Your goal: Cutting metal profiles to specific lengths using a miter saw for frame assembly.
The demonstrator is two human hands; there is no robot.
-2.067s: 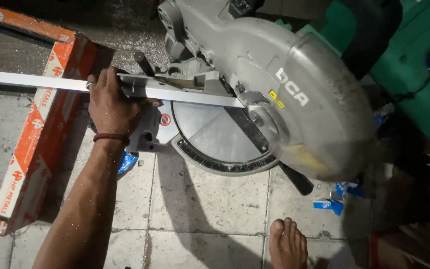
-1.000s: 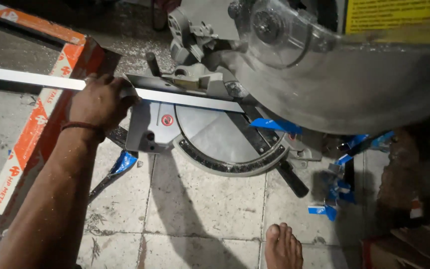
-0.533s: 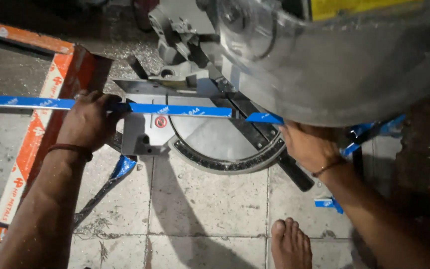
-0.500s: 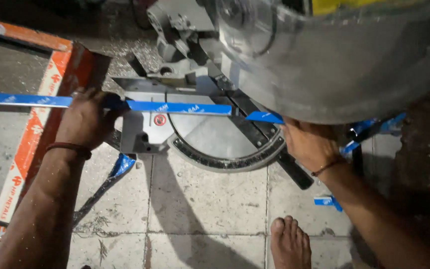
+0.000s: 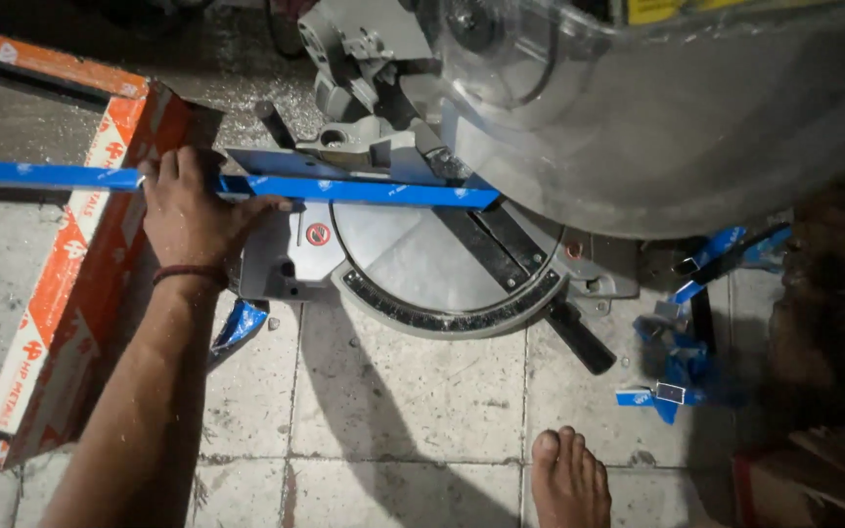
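left hand (image 5: 186,210) is clamped down on a long blue-filmed metal strip (image 5: 364,190), fingers curled over the top edge and the thumb stretched along it toward the saw. there's a dark band on that wrist. right hand isn't anywhere in the shot, so can't tell you a thing about it.

the strip lies flat across the miter saw (image 5: 422,244), pushed back against the grey fence, and runs from off the left edge of the picture to just under the blade guard (image 5: 677,108), where its right end stops. the left part of it passes over the corner of a long orange and white box (image 5: 80,274) that sits on the floor beside the saw base, so the strip is propped on both.

the saw itself sits straight on the tiled floor (image 5: 403,411), round turntable in the middle with a black handle (image 5: 579,337) sticking out toward the lower right. the big clear-grey guard fills the upper right of the view and hides the blade.

a bare foot (image 5: 569,479) shows at the bottom, toes pointing at the saw, well apart from it. some short blue-wrapped offcuts (image 5: 672,376) are scattered on the floor to the right of the base, and a crumpled bit of blue film (image 5: 239,328) lies just under the wrist, beside the saw's left corner.
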